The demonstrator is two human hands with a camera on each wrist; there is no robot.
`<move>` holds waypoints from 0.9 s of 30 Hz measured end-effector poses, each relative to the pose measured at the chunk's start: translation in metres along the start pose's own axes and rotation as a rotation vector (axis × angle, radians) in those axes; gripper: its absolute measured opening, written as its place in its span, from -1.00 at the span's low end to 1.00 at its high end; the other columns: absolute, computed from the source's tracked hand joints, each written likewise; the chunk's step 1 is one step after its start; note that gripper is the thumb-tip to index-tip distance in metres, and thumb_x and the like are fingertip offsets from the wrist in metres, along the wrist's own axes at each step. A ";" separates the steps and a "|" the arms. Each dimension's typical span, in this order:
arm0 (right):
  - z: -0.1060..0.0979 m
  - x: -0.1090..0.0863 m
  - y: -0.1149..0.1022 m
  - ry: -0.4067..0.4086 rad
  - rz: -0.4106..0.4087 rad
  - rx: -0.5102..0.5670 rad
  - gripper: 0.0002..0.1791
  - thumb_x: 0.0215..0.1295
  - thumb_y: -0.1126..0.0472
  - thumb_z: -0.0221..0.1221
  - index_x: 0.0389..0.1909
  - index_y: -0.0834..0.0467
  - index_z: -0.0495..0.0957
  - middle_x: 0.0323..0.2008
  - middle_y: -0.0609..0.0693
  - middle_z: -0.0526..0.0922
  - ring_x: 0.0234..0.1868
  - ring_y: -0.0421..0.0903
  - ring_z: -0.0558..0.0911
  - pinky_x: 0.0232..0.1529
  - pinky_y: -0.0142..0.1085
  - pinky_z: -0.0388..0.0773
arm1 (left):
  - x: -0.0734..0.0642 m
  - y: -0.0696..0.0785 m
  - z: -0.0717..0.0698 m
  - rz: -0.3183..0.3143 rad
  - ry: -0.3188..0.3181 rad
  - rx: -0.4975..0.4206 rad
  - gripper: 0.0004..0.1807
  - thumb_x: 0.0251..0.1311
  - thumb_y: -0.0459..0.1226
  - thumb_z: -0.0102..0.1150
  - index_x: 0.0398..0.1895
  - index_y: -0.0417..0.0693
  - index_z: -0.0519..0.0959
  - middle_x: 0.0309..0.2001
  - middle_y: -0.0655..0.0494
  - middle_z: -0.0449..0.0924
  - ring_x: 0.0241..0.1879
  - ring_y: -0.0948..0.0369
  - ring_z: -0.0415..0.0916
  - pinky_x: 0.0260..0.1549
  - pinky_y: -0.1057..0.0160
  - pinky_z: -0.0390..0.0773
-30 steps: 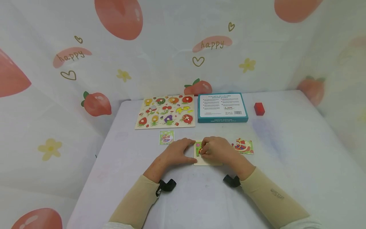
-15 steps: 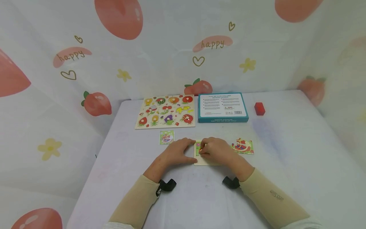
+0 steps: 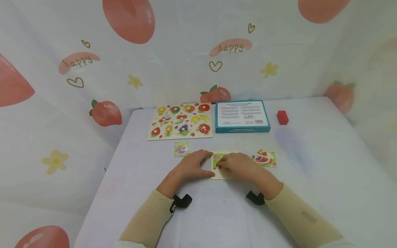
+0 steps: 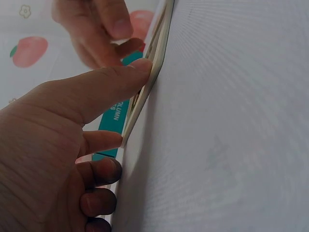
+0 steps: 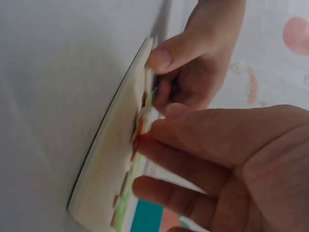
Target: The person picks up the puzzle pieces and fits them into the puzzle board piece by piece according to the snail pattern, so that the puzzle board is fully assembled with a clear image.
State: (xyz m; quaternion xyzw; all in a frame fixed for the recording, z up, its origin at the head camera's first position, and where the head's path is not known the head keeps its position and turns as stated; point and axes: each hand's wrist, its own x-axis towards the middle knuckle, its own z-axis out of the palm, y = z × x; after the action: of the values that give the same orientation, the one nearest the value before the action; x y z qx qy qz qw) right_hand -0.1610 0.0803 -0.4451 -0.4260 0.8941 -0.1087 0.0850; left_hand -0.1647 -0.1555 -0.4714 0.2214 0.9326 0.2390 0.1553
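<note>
A small wooden puzzle board (image 3: 226, 176) with green picture pieces (image 3: 215, 157) at its upper left lies in front of the person. My left hand (image 3: 193, 165) touches the board's left edge, thumb at the near corner and index finger at the far one. In the left wrist view its thumb (image 4: 116, 82) lies along the edge and the other fingers bend loosely. My right hand (image 3: 238, 165) pinches a red puzzle piece (image 5: 138, 131) low over the board. Those fingertips hide most of the piece in the head view.
Right of the board lie colourful puzzle pieces (image 3: 266, 159). A small picture card (image 3: 181, 149) is on the left. Behind stand a fruit peg puzzle (image 3: 181, 120), a teal-edged box (image 3: 243, 116) and a red block (image 3: 282, 117).
My right wrist and forearm have swung slightly right and toward the person, while the fingertips stay over the board. More of the green pieces shows. My left hand keeps its place.
</note>
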 end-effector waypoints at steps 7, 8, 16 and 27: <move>-0.004 -0.004 -0.015 0.045 0.028 -0.093 -0.64 0.30 0.19 0.39 0.09 0.17 0.72 0.06 0.02 0.72 -0.01 0.04 0.62 -0.08 -0.20 0.59 | 0.000 -0.001 -0.003 0.003 0.003 0.009 -0.12 0.11 0.15 0.44 0.47 0.05 0.41 0.38 0.13 0.44 0.36 0.14 0.35 0.33 0.07 0.35; -0.005 -0.004 -0.015 0.050 0.036 -0.077 -0.64 0.31 0.19 0.38 0.11 0.17 0.71 0.06 0.02 0.72 -0.01 0.04 0.62 -0.07 -0.19 0.59 | 0.000 -0.001 -0.003 0.003 0.004 0.005 -0.13 0.10 0.15 0.44 0.46 0.05 0.41 0.38 0.13 0.45 0.36 0.14 0.35 0.33 0.07 0.35; -0.015 -0.008 -0.006 0.092 0.095 0.010 -0.52 0.27 0.10 0.43 0.19 0.13 0.67 0.15 0.03 0.67 0.07 0.06 0.60 0.06 -0.13 0.58 | 0.002 -0.004 0.001 0.001 -0.008 0.002 -0.12 0.09 0.16 0.45 0.47 0.08 0.41 0.38 0.15 0.45 0.36 0.15 0.36 0.33 0.08 0.36; -0.001 -0.005 0.001 0.067 -0.118 -0.054 -0.72 0.32 0.15 0.39 0.03 0.04 0.76 0.07 0.05 0.66 0.08 0.07 0.53 0.04 -0.10 0.55 | 0.004 -0.006 0.002 0.017 -0.002 0.011 -0.11 0.11 0.19 0.42 0.47 0.08 0.40 0.38 0.16 0.44 0.37 0.15 0.35 0.33 0.06 0.36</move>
State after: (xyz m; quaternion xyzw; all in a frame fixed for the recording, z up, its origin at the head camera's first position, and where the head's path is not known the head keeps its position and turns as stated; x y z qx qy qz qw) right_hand -0.1586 0.0851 -0.4440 -0.4764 0.8723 -0.1037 0.0368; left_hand -0.1692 -0.1575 -0.4767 0.2303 0.9319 0.2348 0.1530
